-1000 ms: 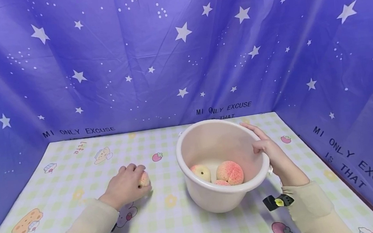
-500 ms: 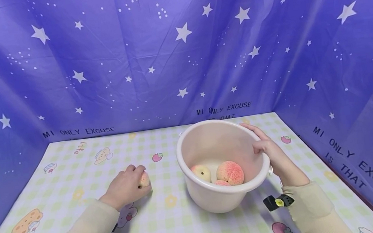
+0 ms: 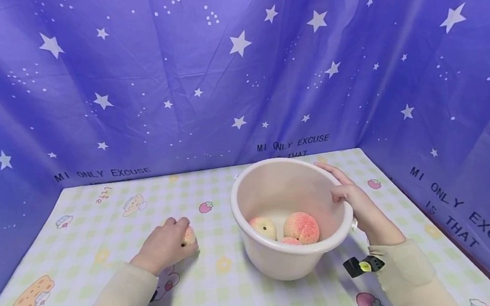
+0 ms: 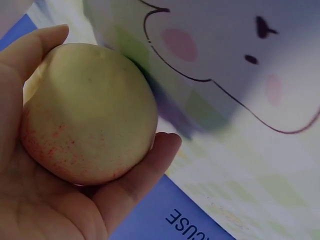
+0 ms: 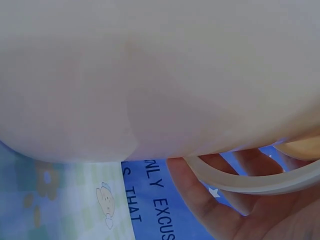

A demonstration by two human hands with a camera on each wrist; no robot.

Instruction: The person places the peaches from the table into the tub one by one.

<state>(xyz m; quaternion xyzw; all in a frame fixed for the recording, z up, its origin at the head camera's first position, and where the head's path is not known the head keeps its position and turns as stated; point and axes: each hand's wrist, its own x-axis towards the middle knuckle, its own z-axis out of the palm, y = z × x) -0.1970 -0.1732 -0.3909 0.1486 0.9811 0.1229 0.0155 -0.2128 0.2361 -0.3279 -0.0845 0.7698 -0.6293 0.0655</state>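
My left hand (image 3: pixel 165 246) grips a pale yellow and pink peach (image 3: pixel 189 236) low over the tablecloth, left of the bucket. In the left wrist view, its fingers and thumb curl round the peach (image 4: pixel 90 115). With my right hand (image 3: pixel 360 205), I hold the right rim of a cream plastic bucket (image 3: pixel 279 264), thumb inside. The right wrist view shows the bucket's wall (image 5: pixel 150 85) and its curved handle (image 5: pixel 250 184) beside the fingers. Inside the bucket lie a yellowish peach (image 3: pixel 264 228), a redder peach (image 3: pixel 300 228) and a third peach (image 3: pixel 291 241), partly hidden by the rim.
A green checked tablecloth (image 3: pixel 198 302) with printed cartoons covers the table. Blue star-patterned curtains (image 3: pixel 198 53) hang behind it and at both sides. A black strap with a small device (image 3: pixel 363 265) sits at the right sleeve.
Both hands, the held peach and the bucket stay almost where they were. The head view has shifted very slightly.
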